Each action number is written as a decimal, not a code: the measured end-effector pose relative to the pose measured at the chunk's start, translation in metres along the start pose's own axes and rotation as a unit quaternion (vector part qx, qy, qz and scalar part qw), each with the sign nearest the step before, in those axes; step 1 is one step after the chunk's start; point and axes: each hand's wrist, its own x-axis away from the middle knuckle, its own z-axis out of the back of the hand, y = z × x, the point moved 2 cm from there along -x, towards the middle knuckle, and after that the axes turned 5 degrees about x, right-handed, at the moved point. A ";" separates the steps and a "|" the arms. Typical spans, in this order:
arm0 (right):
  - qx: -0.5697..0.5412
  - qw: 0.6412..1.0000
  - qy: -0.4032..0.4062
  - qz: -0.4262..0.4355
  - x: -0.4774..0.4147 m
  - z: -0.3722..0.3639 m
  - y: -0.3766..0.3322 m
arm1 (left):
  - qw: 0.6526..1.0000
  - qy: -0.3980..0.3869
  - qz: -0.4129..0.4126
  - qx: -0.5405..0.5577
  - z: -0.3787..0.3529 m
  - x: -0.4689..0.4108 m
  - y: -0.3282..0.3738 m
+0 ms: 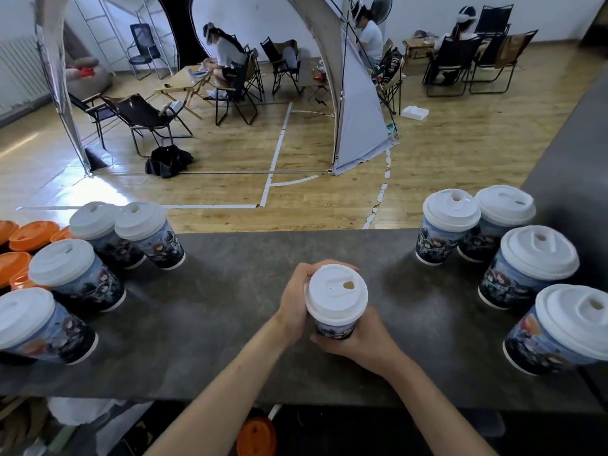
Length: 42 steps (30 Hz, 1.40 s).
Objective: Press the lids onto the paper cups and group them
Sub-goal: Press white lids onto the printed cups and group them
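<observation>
Left hand (296, 299) curled round the rim of the white lid (335, 289), right hand (357, 345) wrapped round the lower cup body. Paper cup (334, 332) upright, mid counter (230, 307), between both hands; lid looks seated. Left group (79, 278) and right group (526, 264) of lidded cups sit well apart either side, so next move is likely sideways.

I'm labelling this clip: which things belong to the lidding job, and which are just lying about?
Job: held cup, its lid, left hand, right hand, left cup group, right cup group, counter.
Lying about: orange lids, chairs, black bag, white tray.
</observation>
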 end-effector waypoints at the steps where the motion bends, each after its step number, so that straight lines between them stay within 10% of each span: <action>1: -0.011 1.000 -0.001 -0.001 0.000 -0.001 -0.001 | 0.999 0.030 -0.014 0.014 -0.002 0.002 -0.003; 5: -0.110 0.992 0.063 -0.008 0.000 0.007 -0.025 | 0.983 0.138 0.012 0.120 -0.007 -0.006 0.012; 12: -0.200 0.973 0.091 0.073 -0.054 0.061 -0.177 | 0.985 -0.038 -0.161 -0.042 -0.043 -0.022 0.185; 25: -0.259 0.932 -0.020 0.254 -0.078 0.132 -0.423 | 0.901 -0.087 -0.410 -0.113 -0.114 0.024 0.438; 37: -0.266 0.921 -0.029 0.284 -0.076 0.136 -0.483 | 0.906 -0.014 -0.407 -0.119 -0.131 0.052 0.491; 42: -0.342 0.893 -0.075 0.282 -0.070 0.133 -0.497 | 0.913 -0.118 -0.377 -0.104 -0.131 0.061 0.497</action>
